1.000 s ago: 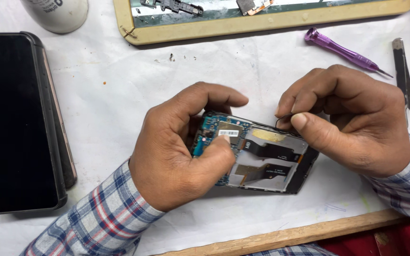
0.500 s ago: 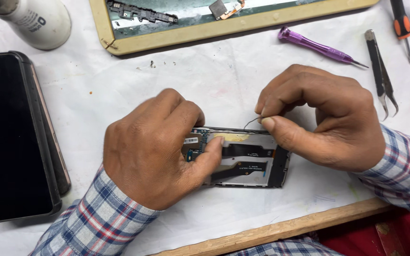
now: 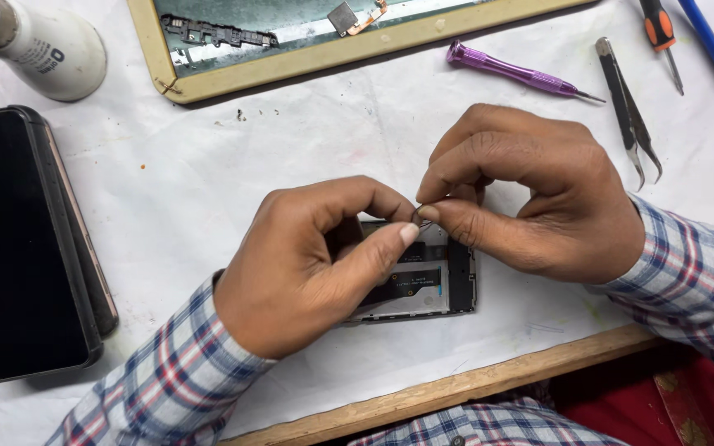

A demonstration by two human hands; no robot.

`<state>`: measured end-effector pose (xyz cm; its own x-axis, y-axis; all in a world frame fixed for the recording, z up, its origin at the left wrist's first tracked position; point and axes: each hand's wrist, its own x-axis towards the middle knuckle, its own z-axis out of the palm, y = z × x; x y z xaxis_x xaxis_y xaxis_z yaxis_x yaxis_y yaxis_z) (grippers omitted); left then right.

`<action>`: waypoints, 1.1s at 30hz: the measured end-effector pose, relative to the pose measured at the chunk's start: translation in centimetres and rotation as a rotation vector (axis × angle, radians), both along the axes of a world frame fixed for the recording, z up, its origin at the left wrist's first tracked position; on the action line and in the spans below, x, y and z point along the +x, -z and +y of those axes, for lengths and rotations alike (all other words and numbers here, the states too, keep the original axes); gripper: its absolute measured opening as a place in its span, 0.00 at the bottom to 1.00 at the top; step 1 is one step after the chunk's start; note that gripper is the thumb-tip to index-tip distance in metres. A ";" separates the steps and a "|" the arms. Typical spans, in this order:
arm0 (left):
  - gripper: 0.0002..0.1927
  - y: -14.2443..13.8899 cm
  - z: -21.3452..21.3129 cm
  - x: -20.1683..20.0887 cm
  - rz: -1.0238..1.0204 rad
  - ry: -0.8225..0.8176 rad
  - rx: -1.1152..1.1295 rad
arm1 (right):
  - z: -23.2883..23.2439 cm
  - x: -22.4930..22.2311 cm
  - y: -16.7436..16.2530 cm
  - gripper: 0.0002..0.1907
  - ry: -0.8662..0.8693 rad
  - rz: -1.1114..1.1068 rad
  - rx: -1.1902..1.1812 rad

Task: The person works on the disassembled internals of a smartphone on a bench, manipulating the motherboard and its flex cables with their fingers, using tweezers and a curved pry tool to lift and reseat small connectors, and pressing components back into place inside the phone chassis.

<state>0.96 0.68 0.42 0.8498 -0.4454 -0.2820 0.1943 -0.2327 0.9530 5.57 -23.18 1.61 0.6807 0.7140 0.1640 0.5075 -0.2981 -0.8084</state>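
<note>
**Premises: small phone-repair workshop**

Setting is a repair bench (image 3: 208, 173) covered in stained white paper with a bare wooden front edge. An opened phone (image 3: 423, 281) with exposed circuit board lies at the centre. Tools laid out at the far right: purple precision screwdriver (image 3: 514, 73), tweezers (image 3: 628, 107), orange-handled screwdriver (image 3: 661, 33). A framed tray (image 3: 307, 62) holds loose phone parts. Two stacked handsets (image 3: 26, 248) sit at left, beside a white bottle (image 3: 39, 49).
</note>
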 end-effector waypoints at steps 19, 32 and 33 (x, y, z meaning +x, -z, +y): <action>0.09 -0.3 -2.0 0.8 0.121 -0.142 -0.136 | -24.7 -3.8 13.0 0.21 0.813 -0.084 -0.604; 0.08 -0.8 -2.0 0.4 0.156 -0.111 -0.185 | -22.2 -4.6 12.0 0.16 0.850 -0.051 -0.620; 0.08 -0.8 -2.0 0.4 0.147 -0.107 -0.182 | -22.0 -4.9 11.5 0.16 0.857 -0.046 -0.605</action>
